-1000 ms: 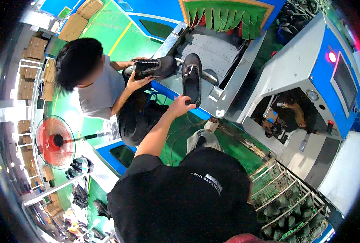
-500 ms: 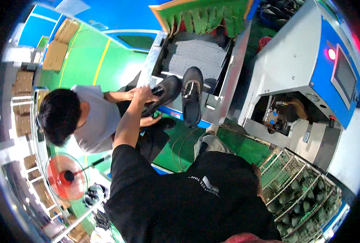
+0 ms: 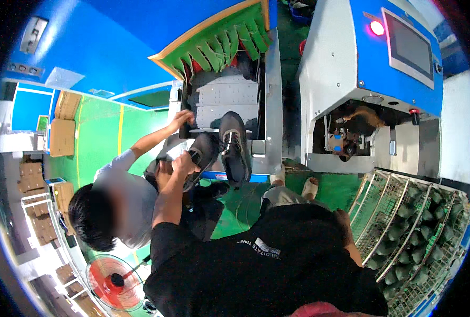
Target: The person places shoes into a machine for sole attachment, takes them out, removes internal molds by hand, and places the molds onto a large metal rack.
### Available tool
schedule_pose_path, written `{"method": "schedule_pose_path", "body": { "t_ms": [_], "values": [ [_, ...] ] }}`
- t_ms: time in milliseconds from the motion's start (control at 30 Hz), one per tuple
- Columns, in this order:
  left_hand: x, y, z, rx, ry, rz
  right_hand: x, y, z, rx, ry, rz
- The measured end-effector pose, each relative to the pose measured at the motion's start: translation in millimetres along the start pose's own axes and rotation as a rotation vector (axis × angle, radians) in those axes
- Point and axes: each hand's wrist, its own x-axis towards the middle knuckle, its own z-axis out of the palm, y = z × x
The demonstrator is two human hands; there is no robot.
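My left hand [image 3: 184, 165] is closed at the opening of a black shoe [image 3: 207, 149], at the left front corner of a conveyor. A second black shoe [image 3: 234, 150] lies just right of it, toe away from me, its heel at the conveyor's front edge. A co-worker's hand [image 3: 163, 175] is close beside my left hand; whether it touches the shoe I cannot tell. The co-worker's other hand [image 3: 182, 119] is by the conveyor's left rail. My right arm [image 3: 349, 238] hangs at my side, its hand [image 3: 343, 216] partly showing, with the fingers hidden.
The grey conveyor bed [image 3: 222, 95] runs under a green strip curtain [image 3: 219, 50]. A blue and white machine [image 3: 330, 68] stands right of it. At the lower right is a wire rack [image 3: 388, 211] of dark green shoe-shaped pieces. A red fan [image 3: 116, 280] stands lower left.
My view has shifted, with machines and conveyor appearing further left. One of the co-worker's hands has moved from beside the shoe to the conveyor's left rail. My left hand stays at the shoe.
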Motion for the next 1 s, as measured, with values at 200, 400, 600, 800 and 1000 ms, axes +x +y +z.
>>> {"method": "schedule_pose_path", "body": {
  "t_ms": [200, 400, 600, 800, 1000],
  "values": [
    [-71, 10, 22, -0.202, 0.699, 0.339, 16, -40, 6, -0.224, 0.027, -0.197],
    [-233, 66, -35, -0.586, 0.418, 0.032, -27, -220, -36, -0.015, -0.228, -0.434],
    [-341, 92, -82, -0.494, 0.618, 0.486, -94, -350, -52, 0.77, -0.997, -0.378],
    [-398, 175, -115, -0.022, 0.907, 1.104, -171, -384, -78, 1.044, -1.28, -0.108],
    [-411, 265, -106, -0.058, 1.078, 1.331, -161, -335, -151, 1.205, -1.187, -0.111]
  ]
}}
